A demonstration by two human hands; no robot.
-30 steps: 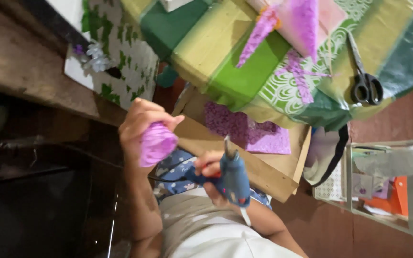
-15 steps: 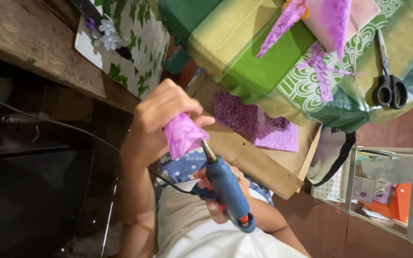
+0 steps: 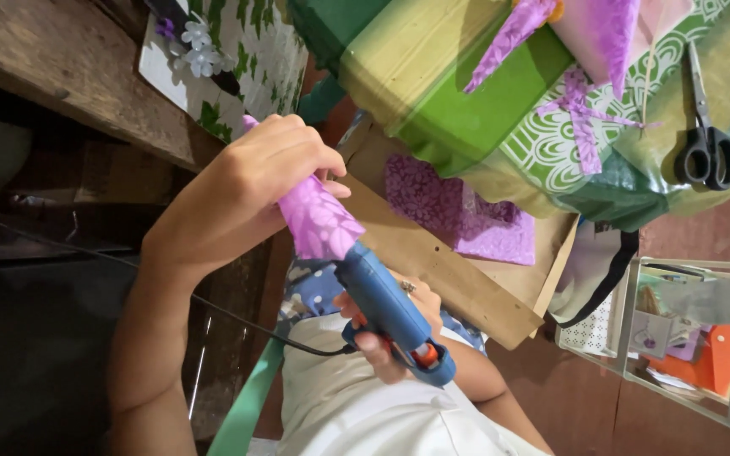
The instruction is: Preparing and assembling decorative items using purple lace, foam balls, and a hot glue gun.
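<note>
A counter (image 3: 466, 110) under a green and yellow patterned cloth fills the upper right of the head view, with a dark wooden ledge (image 3: 69, 76) running along the upper left and reddish floor at the right. On the cloth lie purple paper cones (image 3: 601, 34), a purple strip piece (image 3: 580, 118) and black scissors (image 3: 707, 152) near the right edge. The cloth hangs over the counter's near edge; just below it a brown cardboard sheet (image 3: 466, 287) carries a purple patterned paper (image 3: 458, 211). A leaf-print box (image 3: 255, 51) with small flowers stands by the ledge. At the right, a clear bin (image 3: 694, 338) holds orange and white bits.

In the open space below the counter edge, the left hand (image 3: 247, 194) is closed round a rolled purple cone (image 3: 318, 224), fingers wrapped over its upper part. The right hand (image 3: 386, 329) grips a blue glue gun (image 3: 390, 308), a finger on its orange trigger; the nozzle end meets the cone's wide end. A black cord (image 3: 238, 317) trails left from the gun. Dark, dim space lies at the left.
</note>
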